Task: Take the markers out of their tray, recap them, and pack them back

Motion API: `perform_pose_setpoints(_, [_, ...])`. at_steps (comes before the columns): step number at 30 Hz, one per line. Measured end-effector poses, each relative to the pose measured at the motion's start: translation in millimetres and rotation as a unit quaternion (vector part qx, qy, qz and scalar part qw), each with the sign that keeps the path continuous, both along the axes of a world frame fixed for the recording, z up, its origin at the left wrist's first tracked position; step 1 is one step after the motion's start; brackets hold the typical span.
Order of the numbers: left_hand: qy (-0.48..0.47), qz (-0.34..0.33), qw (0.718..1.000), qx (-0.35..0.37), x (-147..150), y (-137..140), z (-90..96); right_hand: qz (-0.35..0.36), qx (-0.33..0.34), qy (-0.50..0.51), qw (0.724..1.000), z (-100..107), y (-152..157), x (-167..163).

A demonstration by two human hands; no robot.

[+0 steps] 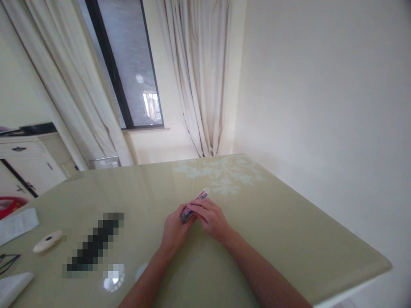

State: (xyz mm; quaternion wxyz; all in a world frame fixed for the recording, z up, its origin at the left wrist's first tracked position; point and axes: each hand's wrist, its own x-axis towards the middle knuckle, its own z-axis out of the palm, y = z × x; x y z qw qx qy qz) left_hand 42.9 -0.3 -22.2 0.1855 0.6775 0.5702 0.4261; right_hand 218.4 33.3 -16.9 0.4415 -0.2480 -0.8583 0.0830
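Both hands are closed around a slim printed packet [202, 195] with white, red and dark markings, held just over the middle of the table; its exact kind I cannot make out. My left hand [175, 227] grips its lower, darker end. Across its middle lie the fingers of my right hand [212, 219]. The packet slants up and to the right, with its pale far end sticking out past my right fingers. Much of it is hidden by the hands, which touch or nearly touch each other.
The glossy green table [289, 239] has a white floral pattern at its far corner. On the left lie a blurred-out dark long object [94, 244], a cream oval device [47, 241], a paper [19, 224], a white object [14, 286] and a black cable [9, 261]. A wall stands to the right.
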Motion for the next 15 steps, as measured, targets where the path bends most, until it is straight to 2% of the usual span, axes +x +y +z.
perform_pose_setpoints(8, [-0.013,-0.022,0.999,0.018,-1.3,0.0,2.7,-0.017,0.112,0.021,0.993,-2.6,-1.0,-4.2])
perform_pose_setpoints(15, [-0.008,-0.009,1.0,0.007,-2.6,0.7,5.5,-0.023,0.1,0.045,0.994,-12.8,-2.2,-10.2])
